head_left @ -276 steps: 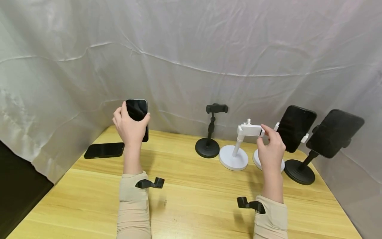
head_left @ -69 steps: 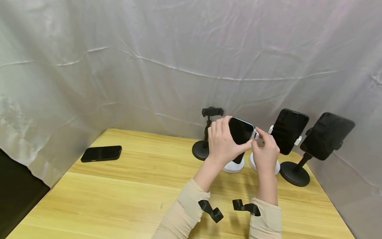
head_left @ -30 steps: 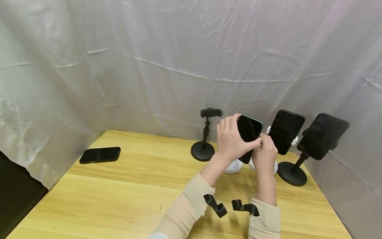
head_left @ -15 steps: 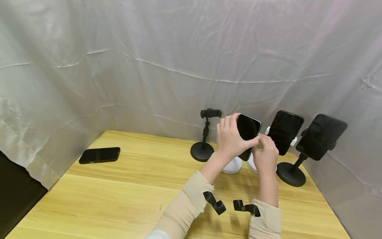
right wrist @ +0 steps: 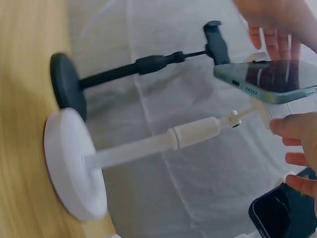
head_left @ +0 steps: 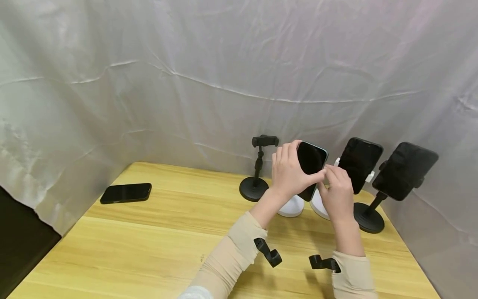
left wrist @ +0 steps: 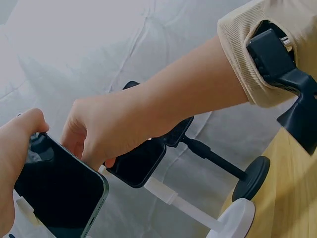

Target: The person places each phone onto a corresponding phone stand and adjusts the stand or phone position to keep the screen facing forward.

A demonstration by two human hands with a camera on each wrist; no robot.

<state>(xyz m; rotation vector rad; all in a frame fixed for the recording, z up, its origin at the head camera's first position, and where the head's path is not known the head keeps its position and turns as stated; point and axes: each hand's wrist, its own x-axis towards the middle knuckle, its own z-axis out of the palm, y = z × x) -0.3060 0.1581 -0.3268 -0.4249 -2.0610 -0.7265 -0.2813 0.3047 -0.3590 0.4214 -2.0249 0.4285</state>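
Observation:
My left hand [head_left: 289, 172] grips a black-screened smartphone [head_left: 310, 160] by its sides, its thumb reaching across to the right edge. The phone has a pale green rim and tilts against the clamp of a white phone stand [right wrist: 198, 133]. From the right, my right hand [head_left: 337, 189] pinches at that clamp beside the phone's edge. In the right wrist view its thumb meets the white clamp end under the phone. One white clamp arm [left wrist: 27, 210] shows by the phone in the left wrist view. Most of the clamp is hidden behind the phone and hands.
A black phone stand [head_left: 254, 189] with a bare clamp stands just left. To the right, a second white stand and a black stand each bear a phone [head_left: 360, 165], [head_left: 405, 170]. Another phone [head_left: 125, 193] lies flat at the table's left. A grey curtain [head_left: 209, 104] hangs behind.
My left hand has carried the phone from the left side over to the white stand's clamp. My right hand stays by the clamp; its forearm has just swung slightly right.

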